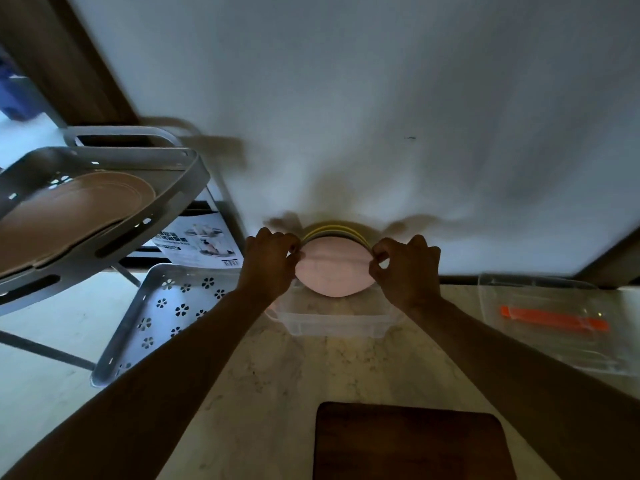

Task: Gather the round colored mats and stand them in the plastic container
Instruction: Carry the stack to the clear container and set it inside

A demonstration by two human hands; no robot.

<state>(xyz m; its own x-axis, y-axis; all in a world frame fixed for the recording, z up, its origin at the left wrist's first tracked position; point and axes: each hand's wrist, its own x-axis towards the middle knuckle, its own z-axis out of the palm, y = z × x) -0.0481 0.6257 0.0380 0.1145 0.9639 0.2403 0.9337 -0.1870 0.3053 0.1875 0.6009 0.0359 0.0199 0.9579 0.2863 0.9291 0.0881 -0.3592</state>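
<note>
A stack of round mats (pixel 335 268) stands on edge, a pink one facing me and yellow and dark ones behind it. My left hand (pixel 272 263) pinches the stack's left edge and my right hand (pixel 407 268) pinches its right edge. The stack's lower edge sits in or just above a clear plastic container (pixel 334 323) on the marble counter; I cannot tell whether it touches the bottom. The mats behind the pink one show only as thin rims.
A grey tiered rack (pixel 104 209) at the left holds a tan round plate; its lower perforated shelf (pixel 162 313) reaches the counter's edge. A clear lid (pixel 554 320) with an orange strip lies at the right. A dark wooden board (pixel 412 445) lies near me. A white wall rises behind.
</note>
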